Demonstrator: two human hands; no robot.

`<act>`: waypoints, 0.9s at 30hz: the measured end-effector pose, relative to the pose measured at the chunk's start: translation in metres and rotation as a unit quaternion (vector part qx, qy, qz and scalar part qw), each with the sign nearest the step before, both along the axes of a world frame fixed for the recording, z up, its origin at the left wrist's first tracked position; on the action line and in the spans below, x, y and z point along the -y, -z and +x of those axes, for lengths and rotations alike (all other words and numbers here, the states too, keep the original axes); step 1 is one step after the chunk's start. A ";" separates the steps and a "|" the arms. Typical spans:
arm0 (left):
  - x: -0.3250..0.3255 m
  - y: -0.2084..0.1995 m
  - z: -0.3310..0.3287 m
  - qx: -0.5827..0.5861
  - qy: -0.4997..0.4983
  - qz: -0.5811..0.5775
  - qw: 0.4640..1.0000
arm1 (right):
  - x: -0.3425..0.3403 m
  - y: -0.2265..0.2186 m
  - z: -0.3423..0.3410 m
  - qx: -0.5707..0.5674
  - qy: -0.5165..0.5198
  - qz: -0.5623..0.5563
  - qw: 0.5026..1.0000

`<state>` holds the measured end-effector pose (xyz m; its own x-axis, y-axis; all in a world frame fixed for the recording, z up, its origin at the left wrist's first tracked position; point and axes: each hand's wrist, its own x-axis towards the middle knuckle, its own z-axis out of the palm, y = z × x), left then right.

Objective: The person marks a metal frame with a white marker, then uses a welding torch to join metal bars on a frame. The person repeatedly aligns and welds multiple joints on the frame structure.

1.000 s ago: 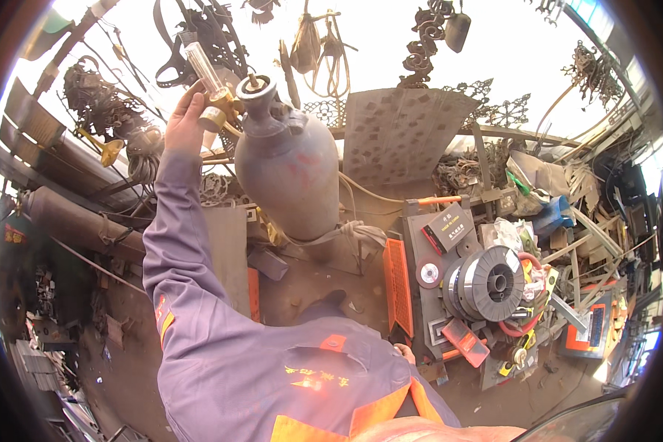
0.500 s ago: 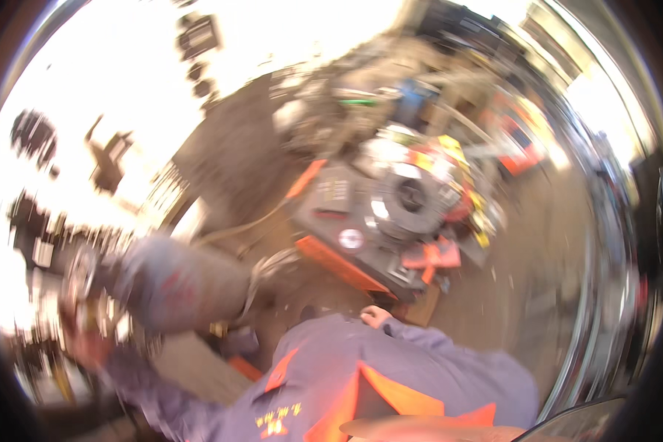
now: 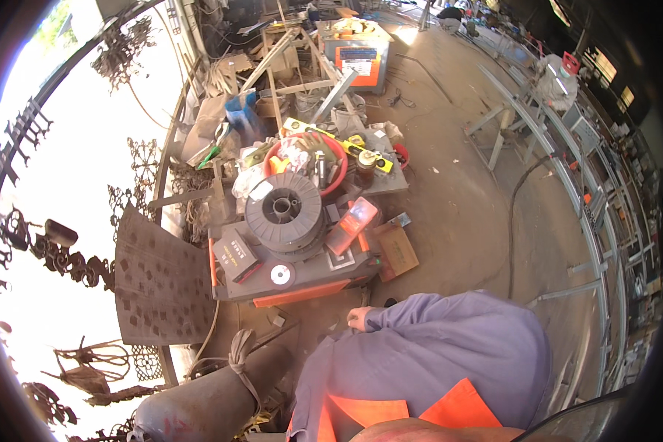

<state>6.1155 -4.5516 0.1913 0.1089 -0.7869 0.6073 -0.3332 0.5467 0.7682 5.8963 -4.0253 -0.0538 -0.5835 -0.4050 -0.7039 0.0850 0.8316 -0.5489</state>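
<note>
My right hand (image 3: 359, 319) extends from a grey-purple sleeve in front of a dark equipment box with orange edges (image 3: 302, 298). Its fingers are curled, and what they hold, if anything, is hidden. My left hand is out of view. At the lower left lies a grey gas cylinder (image 3: 191, 409) with a rope (image 3: 239, 357) tied around it. On the equipment box sit a large grey wire spool (image 3: 298, 239), a dark carton (image 3: 236, 256), a small abrasive disc (image 3: 281, 275) and a translucent red plastic case (image 3: 351, 225).
Behind the spool stands a red tub (image 3: 339, 158) of tools, with a yellow spirit level (image 3: 339, 145) across it and a brown jar (image 3: 365, 169) alongside. A perforated dark plate (image 3: 162, 283) leans at left. Metal rails (image 3: 560, 155) and a cable (image 3: 512, 228) run along the right.
My view has swung left to right, so the equipment box now sits further left. My left hand, earlier by the cylinder's valve end, has left the picture. My right hand stays low before the box.
</note>
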 end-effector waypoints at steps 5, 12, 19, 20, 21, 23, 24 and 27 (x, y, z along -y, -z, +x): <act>-0.082 0.019 -0.061 -0.002 0.045 0.020 0.999 | -0.066 0.017 -0.004 0.019 0.050 -0.018 0.998; -0.245 0.042 -0.175 0.000 0.160 0.073 0.984 | -0.205 0.050 -0.021 0.020 0.149 -0.040 0.988; -0.486 0.055 -0.318 0.101 0.545 0.243 0.796 | -0.356 0.057 0.009 -0.022 0.407 -0.077 0.910; -0.531 0.065 -0.330 0.169 0.622 0.222 0.732 | -0.374 0.056 0.019 -0.042 0.447 -0.091 0.889; -0.575 0.077 -0.341 0.195 0.690 0.216 0.662 | -0.388 0.053 0.031 -0.048 0.492 -0.091 0.865; -0.652 0.099 -0.355 0.241 0.786 0.224 0.523 | -0.413 0.046 0.055 -0.074 0.569 -0.088 0.814; -0.682 0.109 -0.361 0.290 0.782 0.370 0.409 | -0.421 0.041 0.067 -0.091 0.600 -0.084 0.790; -0.759 0.133 -0.377 0.377 0.829 0.328 0.251 | -0.448 0.027 0.084 -0.060 0.670 -0.061 0.737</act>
